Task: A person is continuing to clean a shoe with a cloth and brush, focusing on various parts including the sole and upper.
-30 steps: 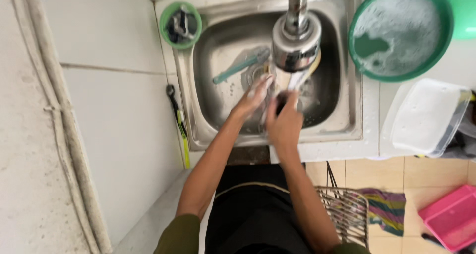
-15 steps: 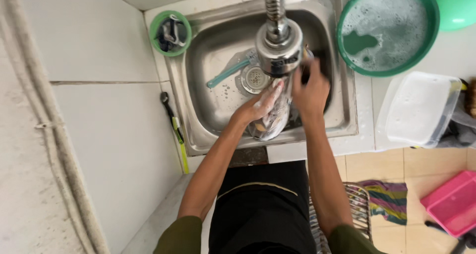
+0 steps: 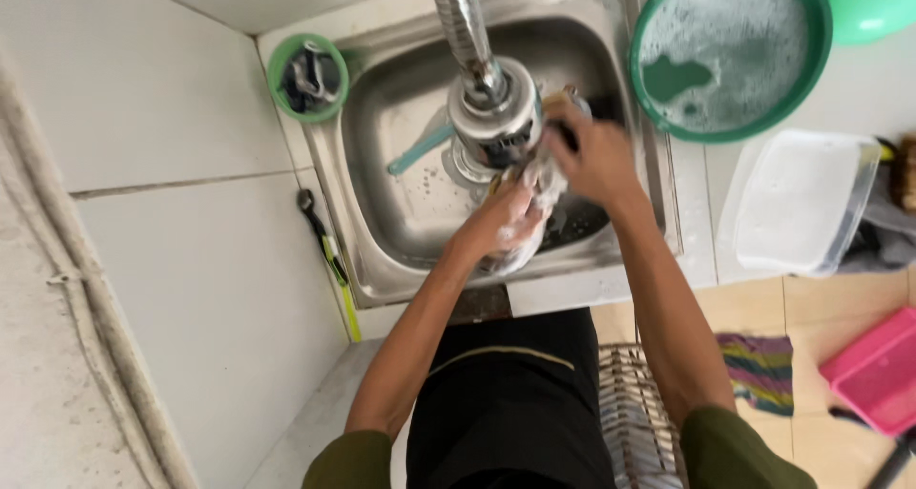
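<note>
Right, from the head camera, looking straight down: both hands meet over the steel sink [image 3: 382, 165], just under the tap head [image 3: 494, 117]. Left hand [image 3: 506, 224] is closed around a soapy, shiny item [image 3: 534, 231], foam over its fingers; I cannot tell exactly what the item is, glass or metal. Right hand [image 3: 593, 160] curls over the item's far end, fingers wrapped, something dark and yellowish tucked under them, perhaps a sponge. A teal-handled utensil [image 3: 420, 148] lies in the basin, a small green cup [image 3: 305, 77] of tools sits at the sink's corner, and a green basin [image 3: 730, 55] of suds stands beside it. Risk, as I judge it: suds make that item slick, so a loosened grip could let it drop into the sink, or knock the tap head so close above.
</note>
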